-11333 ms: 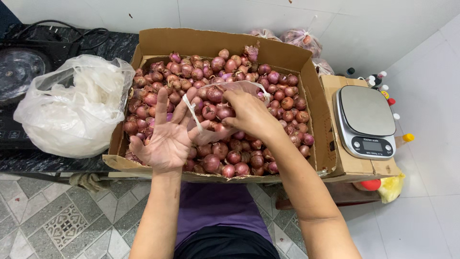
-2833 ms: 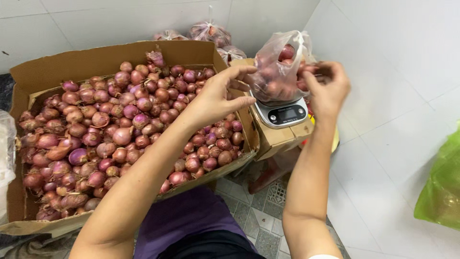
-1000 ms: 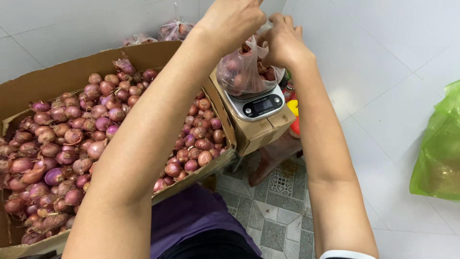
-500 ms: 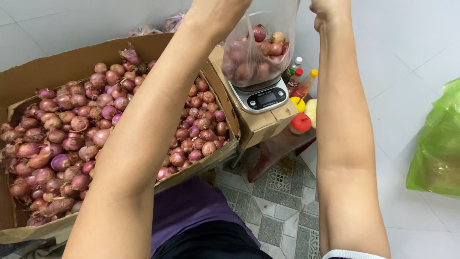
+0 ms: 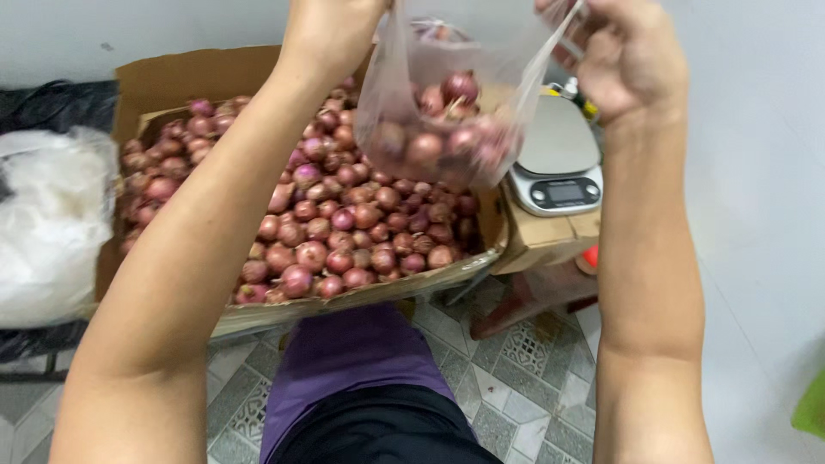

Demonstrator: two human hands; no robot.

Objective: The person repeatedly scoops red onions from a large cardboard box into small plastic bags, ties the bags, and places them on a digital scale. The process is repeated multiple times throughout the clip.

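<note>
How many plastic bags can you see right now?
2. One clear bag of onions is held up by the left hand and right hand above the scale. One white bag lies left of the cardboard box. Others may be out of frame.

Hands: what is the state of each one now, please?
Left hand: closed on the clear bag of onions.
Right hand: closed on the same bag.

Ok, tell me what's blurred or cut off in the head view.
Head view: clear bag of onions smeared by motion blur; left hand cropped at the top edge, right hand soft; boxed onions and scale sharper; flat, even light.
</note>
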